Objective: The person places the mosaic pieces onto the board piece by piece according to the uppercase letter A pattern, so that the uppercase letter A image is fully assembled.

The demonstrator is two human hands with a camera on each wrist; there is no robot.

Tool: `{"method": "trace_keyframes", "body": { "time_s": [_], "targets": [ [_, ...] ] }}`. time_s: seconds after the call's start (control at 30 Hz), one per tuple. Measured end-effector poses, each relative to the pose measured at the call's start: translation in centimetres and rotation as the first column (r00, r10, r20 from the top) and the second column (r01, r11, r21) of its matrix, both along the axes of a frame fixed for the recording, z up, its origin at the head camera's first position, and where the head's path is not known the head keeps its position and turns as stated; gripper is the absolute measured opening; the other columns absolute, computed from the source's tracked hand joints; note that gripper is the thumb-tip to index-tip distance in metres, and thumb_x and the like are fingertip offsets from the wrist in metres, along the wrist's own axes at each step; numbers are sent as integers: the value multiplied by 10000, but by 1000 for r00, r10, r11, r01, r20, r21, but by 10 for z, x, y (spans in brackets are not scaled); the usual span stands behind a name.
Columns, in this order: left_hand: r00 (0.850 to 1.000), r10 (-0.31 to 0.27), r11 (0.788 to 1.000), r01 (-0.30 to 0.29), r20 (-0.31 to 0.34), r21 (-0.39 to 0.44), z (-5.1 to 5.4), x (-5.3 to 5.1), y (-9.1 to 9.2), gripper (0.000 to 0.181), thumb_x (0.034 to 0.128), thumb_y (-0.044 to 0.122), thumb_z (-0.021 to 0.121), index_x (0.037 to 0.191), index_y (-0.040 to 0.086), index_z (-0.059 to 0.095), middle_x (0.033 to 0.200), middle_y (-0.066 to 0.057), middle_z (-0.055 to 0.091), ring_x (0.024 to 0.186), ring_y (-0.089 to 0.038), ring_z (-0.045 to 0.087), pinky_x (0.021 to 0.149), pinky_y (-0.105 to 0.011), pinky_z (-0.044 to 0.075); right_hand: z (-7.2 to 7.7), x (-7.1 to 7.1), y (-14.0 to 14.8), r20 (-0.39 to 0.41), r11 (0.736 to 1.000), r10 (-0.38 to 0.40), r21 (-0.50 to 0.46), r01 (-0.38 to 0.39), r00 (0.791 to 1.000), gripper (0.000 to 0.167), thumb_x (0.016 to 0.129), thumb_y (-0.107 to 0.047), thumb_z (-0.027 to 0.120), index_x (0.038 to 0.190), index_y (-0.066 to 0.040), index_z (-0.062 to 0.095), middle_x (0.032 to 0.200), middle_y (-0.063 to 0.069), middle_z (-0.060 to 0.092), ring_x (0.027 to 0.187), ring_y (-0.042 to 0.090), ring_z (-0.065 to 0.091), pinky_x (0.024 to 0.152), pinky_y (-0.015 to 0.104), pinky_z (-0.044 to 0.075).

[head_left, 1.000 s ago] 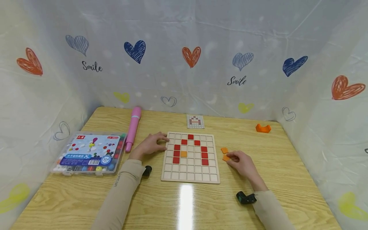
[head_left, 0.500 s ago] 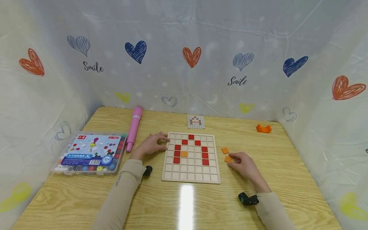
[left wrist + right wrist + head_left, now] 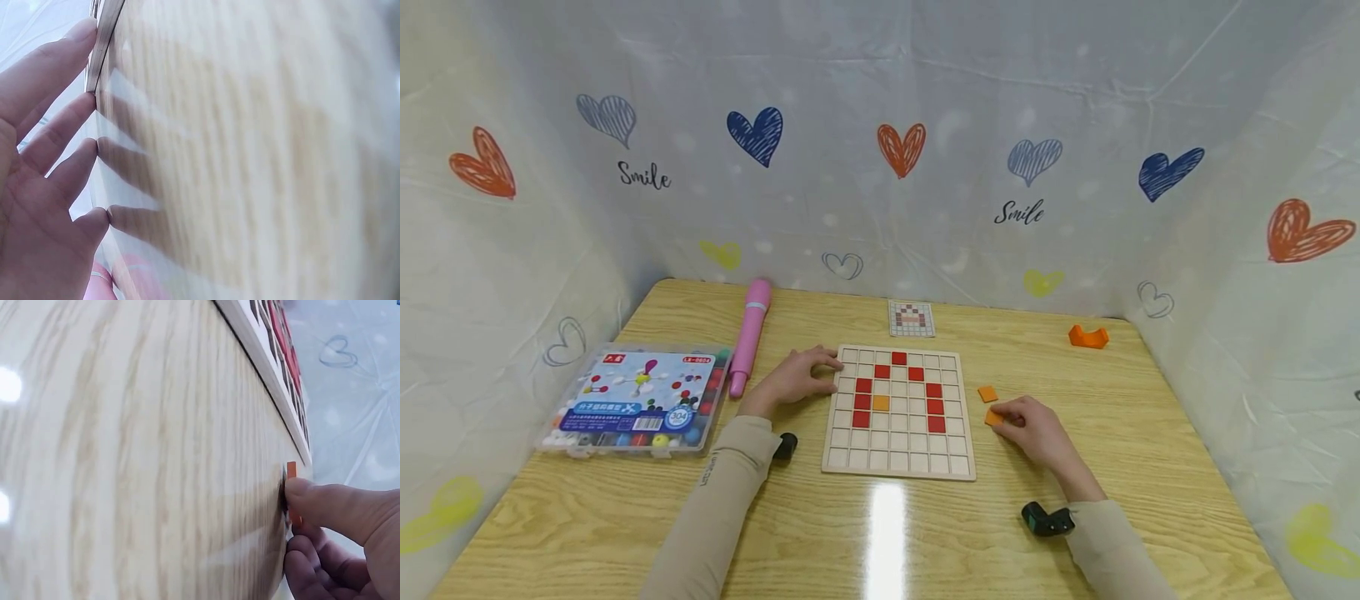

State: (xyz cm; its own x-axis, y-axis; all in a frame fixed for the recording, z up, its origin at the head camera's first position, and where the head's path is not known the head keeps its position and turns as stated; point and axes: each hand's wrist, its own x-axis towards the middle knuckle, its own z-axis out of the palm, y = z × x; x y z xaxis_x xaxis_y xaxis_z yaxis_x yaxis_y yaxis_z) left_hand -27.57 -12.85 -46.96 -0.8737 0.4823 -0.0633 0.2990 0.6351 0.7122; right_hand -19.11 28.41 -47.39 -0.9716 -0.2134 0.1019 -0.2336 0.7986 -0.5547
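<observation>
A wooden grid board (image 3: 898,462) lies mid-table, with red tiles (image 3: 862,402) in an arch shape and one orange tile (image 3: 881,403) set in its cells. My left hand (image 3: 793,379) rests at the board's left edge, thumb and index touching the rim; in the left wrist view the other fingertips touch the tabletop. Just right of the board, my right hand (image 3: 1036,429) pinches a second orange tile (image 3: 292,470) between thumb and fingers, low over the table. Another loose orange tile (image 3: 987,393) lies a little beyond it.
A small pattern card (image 3: 912,318) lies behind the board. To the left are a pink stick-shaped object (image 3: 750,333) and a clear plastic case (image 3: 640,400) of coloured balls. An orange U-shaped piece (image 3: 1087,337) sits at the back right. A patterned curtain surrounds the table.
Over the last second, the right hand and its orange tile have shifted only slightly; the tile now looks tilted in the fingers. The left hand keeps its place at the board's edge.
</observation>
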Motion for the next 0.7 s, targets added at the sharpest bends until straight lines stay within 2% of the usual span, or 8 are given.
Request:
{"method": "trace_keyframes", "body": {
  "time_s": [0.2,0.43,0.7],
  "targets": [
    [1000,2,1000,-2,3,2,0,0,0,390,905,170,707,1273,59,642,1496,-153,429,1470,-356,178,1182,-577,-31,5,-7,-9,15,999,-43,-25,43,999,288,889,-124,721,1140,15,705,1020,129,655,879,226,611,759,373,524],
    [1000,-1,1000,1,-1,6,-1,-1,0,390,903,178,710,1271,67,646,1494,-147,434,1470,-350,183,1182,-577,-34,15,-16,-27,-51,998,-3,-59,0,999,288,873,-114,741,1140,-8,720,996,114,650,894,242,630,784,409,552],
    [1000,-4,1000,4,-8,-5,-1,0,-1,391,910,186,701,1277,62,641,1497,-155,427,1467,-368,181,1178,-589,-24,25,-24,-55,-38,992,41,-120,-45,998,300,873,-98,737,1155,2,713,1026,130,632,919,255,627,805,394,570]
  ]
}}
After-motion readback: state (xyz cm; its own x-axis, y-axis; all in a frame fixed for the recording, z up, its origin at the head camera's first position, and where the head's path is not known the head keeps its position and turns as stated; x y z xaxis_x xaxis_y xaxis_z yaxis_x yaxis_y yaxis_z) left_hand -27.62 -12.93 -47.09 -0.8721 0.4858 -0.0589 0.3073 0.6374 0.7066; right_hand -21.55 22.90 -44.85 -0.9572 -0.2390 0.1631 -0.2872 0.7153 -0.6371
